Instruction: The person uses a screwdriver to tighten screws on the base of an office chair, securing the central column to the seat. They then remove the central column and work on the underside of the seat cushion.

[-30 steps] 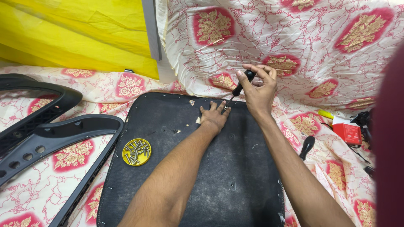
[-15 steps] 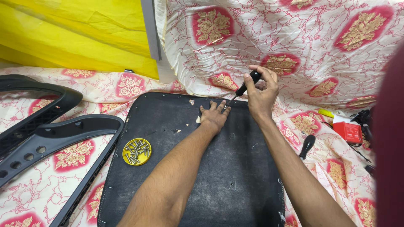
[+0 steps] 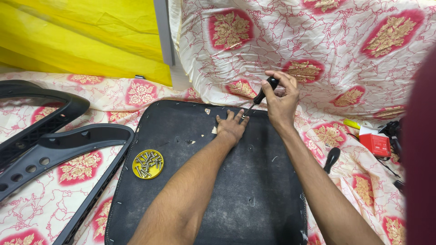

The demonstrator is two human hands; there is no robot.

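Screwdriver (image 3: pixel 260 96) with black handle is gripped in the right hand (image 3: pixel 281 100), its tip down at the far edge of the black panel (image 3: pixel 200 181). Left hand (image 3: pixel 230 127) lies flat there, fingers spread, beside the tip. Yellow lid (image 3: pixel 147 164) with screws sits near the panel's left edge.

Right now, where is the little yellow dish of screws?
The yellow dish sits on the black panel near its left edge, left of the person's left forearm.
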